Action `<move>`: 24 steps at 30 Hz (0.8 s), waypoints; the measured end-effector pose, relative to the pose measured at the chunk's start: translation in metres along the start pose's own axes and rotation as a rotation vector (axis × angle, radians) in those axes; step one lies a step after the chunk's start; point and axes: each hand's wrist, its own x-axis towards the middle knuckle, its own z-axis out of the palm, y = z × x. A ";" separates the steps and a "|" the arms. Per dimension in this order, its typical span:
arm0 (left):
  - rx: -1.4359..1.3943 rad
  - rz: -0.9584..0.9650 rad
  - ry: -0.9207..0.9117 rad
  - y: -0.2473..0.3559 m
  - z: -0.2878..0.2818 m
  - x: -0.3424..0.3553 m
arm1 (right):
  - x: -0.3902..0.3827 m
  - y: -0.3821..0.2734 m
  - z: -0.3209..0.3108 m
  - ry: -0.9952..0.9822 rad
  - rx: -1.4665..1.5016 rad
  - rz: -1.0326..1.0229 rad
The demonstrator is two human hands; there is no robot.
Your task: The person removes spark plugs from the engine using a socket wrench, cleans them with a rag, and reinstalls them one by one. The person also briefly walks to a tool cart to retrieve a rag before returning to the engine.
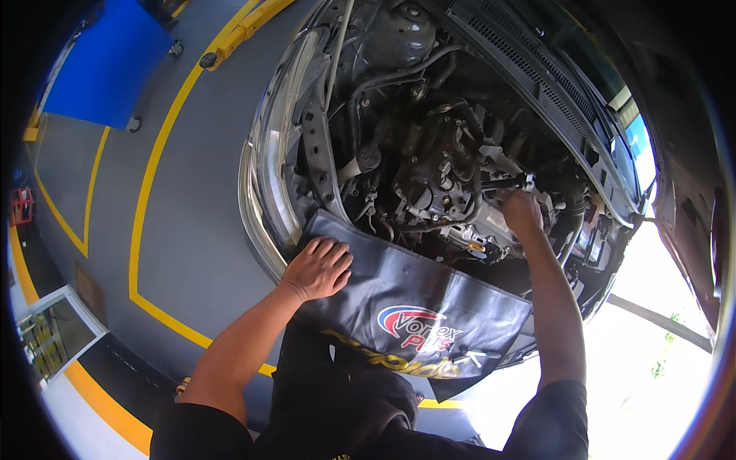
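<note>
My left hand (318, 268) lies flat, fingers spread, on the upper left corner of a black fender cover (360, 295) draped over the car's front edge. Deep in the engine bay, my right hand (523, 211) is closed in a fist beside the engine (441, 180). A dark bar with a shiny end (527, 182) shows just past its knuckles. What the fist grips is hidden by the hand itself. Near the right forearm, a yellow dipstick loop (477, 248) sticks up from the engine. A small dark tool with a slim shaft (481, 354) rests on the cover.
The raised hood (682, 146) hangs at the right, and a thin prop rod (338, 57) rises by the headlight (268, 169). A black-capped filler neck (369, 159) stands left of the engine. On the floor are a blue wheeled panel (107, 61) and a yellow lift arm (245, 31).
</note>
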 end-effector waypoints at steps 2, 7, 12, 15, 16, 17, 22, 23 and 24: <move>-0.003 -0.005 -0.010 0.000 0.000 0.000 | -0.002 -0.003 -0.002 0.011 -0.030 -0.039; -0.004 -0.006 -0.009 0.000 0.002 -0.001 | -0.004 -0.003 0.000 0.127 0.035 -0.061; -0.007 -0.007 -0.001 0.000 0.003 -0.002 | -0.005 0.000 -0.001 0.065 -0.052 -0.076; 0.000 -0.005 -0.002 0.000 0.003 -0.002 | -0.006 -0.001 -0.004 0.062 0.012 -0.067; 0.009 -0.004 -0.001 0.000 0.003 -0.002 | -0.006 -0.001 -0.005 0.054 -0.006 -0.058; 0.009 -0.004 -0.005 0.000 0.003 -0.002 | -0.006 -0.001 -0.007 0.002 -0.019 -0.027; 0.013 -0.001 -0.022 0.000 0.002 -0.001 | -0.006 -0.001 -0.009 -0.028 -0.018 -0.037; 0.012 -0.006 -0.020 0.000 0.002 -0.001 | -0.006 0.000 -0.009 -0.002 -0.019 -0.081; 0.012 -0.007 -0.021 0.000 0.002 -0.001 | -0.007 0.001 -0.007 0.014 -0.008 -0.101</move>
